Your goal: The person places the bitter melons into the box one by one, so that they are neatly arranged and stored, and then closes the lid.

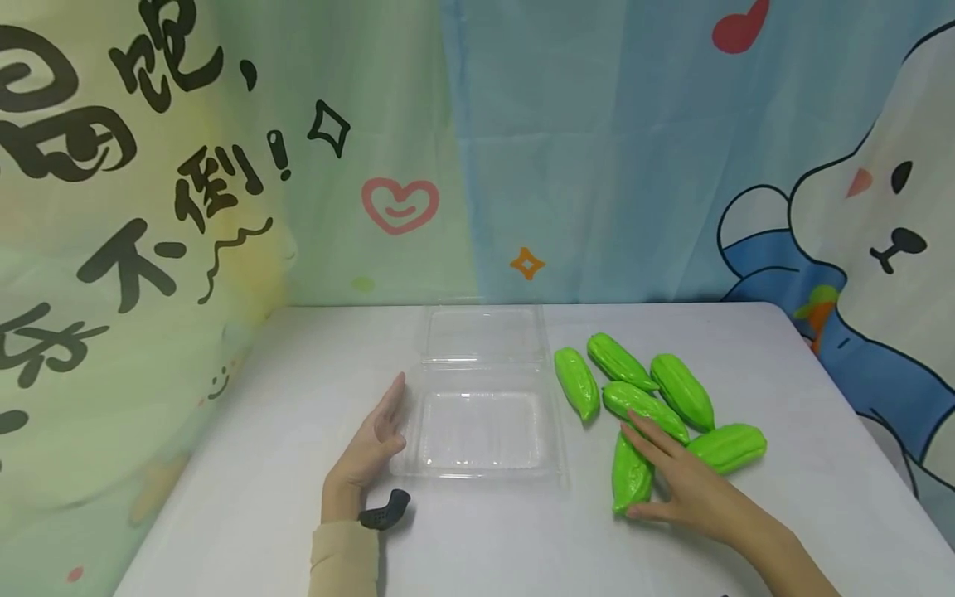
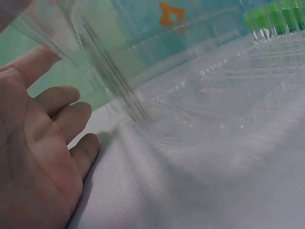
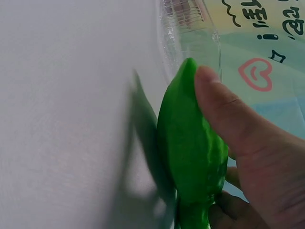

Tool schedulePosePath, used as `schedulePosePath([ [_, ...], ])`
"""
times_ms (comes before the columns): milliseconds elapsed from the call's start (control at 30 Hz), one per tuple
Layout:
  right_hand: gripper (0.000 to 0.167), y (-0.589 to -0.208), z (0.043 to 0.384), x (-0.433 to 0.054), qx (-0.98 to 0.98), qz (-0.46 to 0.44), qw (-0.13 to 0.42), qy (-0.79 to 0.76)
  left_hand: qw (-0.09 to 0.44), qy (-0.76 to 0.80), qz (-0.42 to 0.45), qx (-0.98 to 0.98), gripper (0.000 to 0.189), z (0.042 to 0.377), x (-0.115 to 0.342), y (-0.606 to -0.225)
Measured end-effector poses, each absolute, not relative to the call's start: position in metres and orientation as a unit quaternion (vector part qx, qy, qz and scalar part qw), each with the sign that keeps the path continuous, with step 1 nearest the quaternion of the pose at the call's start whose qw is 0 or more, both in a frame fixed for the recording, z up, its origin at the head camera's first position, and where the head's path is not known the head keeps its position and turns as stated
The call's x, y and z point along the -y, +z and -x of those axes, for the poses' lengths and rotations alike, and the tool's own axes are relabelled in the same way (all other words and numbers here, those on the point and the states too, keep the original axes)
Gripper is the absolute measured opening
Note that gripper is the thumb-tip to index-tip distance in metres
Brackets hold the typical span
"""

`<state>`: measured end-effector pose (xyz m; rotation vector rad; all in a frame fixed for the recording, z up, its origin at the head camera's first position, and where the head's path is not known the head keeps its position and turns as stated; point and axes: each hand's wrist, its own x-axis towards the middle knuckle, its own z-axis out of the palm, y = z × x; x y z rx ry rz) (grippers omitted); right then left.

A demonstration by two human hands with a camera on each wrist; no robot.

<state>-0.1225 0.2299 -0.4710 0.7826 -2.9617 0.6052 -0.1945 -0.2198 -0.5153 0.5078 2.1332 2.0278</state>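
A bright green, glossy, ribbed bitter melon (image 1: 629,474) is pinched by my right hand (image 1: 690,489), thumb at its near tip and fingers at its far end. In the right wrist view this bitter melon (image 3: 188,138) casts a shadow beside it; whether it is off the table, I cannot tell. My left hand (image 1: 369,448) rests at the left edge of a clear plastic box (image 1: 481,431), its fingers extended along the side. The left wrist view shows the hand (image 2: 43,138) with relaxed fingers beside the transparent wall (image 2: 114,81). The box's lid (image 1: 485,333) lies folded back.
Several more bitter melons (image 1: 681,391) lie grouped on the right of the white table (image 1: 246,497), one bitter melon (image 1: 577,384) close to the box. A printed curtain (image 1: 582,149) hangs behind the table. A dark device (image 1: 385,509) sits at my left wrist.
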Motion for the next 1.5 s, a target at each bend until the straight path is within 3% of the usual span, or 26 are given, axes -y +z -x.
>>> schedulePosePath([
  [667,0.122,-0.480,0.121,-0.229,0.957,-0.174,-0.040,0.227,0.097,0.696,-0.153,-0.694,0.115,0.195,0.217,-0.518],
  [1200,0.119,-0.476,0.120,-0.218,0.962,-0.167,-0.006,0.214,0.096,0.693,-0.157,-0.697,0.109,0.197,0.219,-0.522],
  [1500,0.122,-0.466,0.122,-0.207,0.965,-0.161,-0.039,0.201,0.096,0.697,-0.185,-0.686,0.108,0.199,0.226,-0.521],
])
